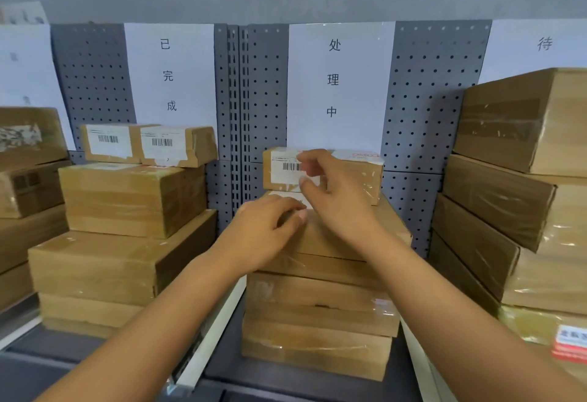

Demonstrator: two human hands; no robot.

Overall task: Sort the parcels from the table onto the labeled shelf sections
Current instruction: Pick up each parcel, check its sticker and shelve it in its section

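Left grip (270, 227), fingers curled, rests on the top of the middle parcel stack (317, 300) without closing round anything; right grip (330, 192), just beside and above it, has finger and thumb spread at the front of the small parcel (359, 176) topping that stack. Behind both hangs the 处理中 label (336, 84); further stacks stand well left (127, 211) and right (521, 179).

This is a parcel sorting room, like a small storeroom. Brown taped boxes (133, 198) with barcode stickers sit in stacks on grey metal shelves (425, 100), under white paper signs (336, 84) naming each section.
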